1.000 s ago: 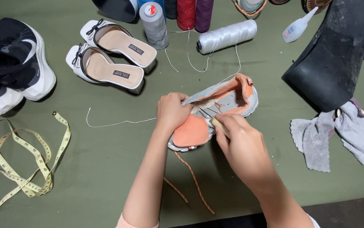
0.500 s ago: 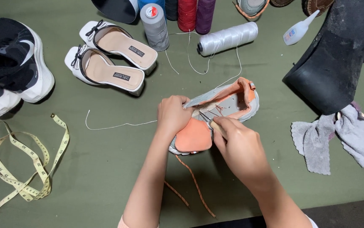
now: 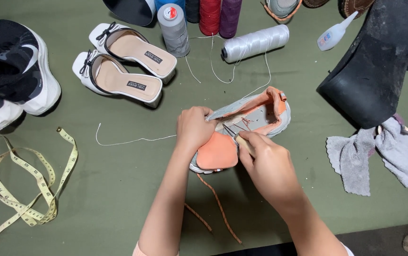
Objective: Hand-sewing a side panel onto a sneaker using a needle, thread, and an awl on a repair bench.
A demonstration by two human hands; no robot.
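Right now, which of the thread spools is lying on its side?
The white thread spool, right of the others; the grey, red and purple spools stand upright behind it.

One head-worn camera, looking steeply down at the work surface.

The view drops almost straight onto the olive-green cloth tabletop point(image 3: 95, 199), close in; both forearms enter from the bottom edge, the grey-and-orange fabric sneaker point(image 3: 256, 118) sits near centre, upright thread spools point(image 3: 211, 16) are cropped by the top edge, and the yellow measuring tape point(image 3: 21, 189) runs off the left. No second view.
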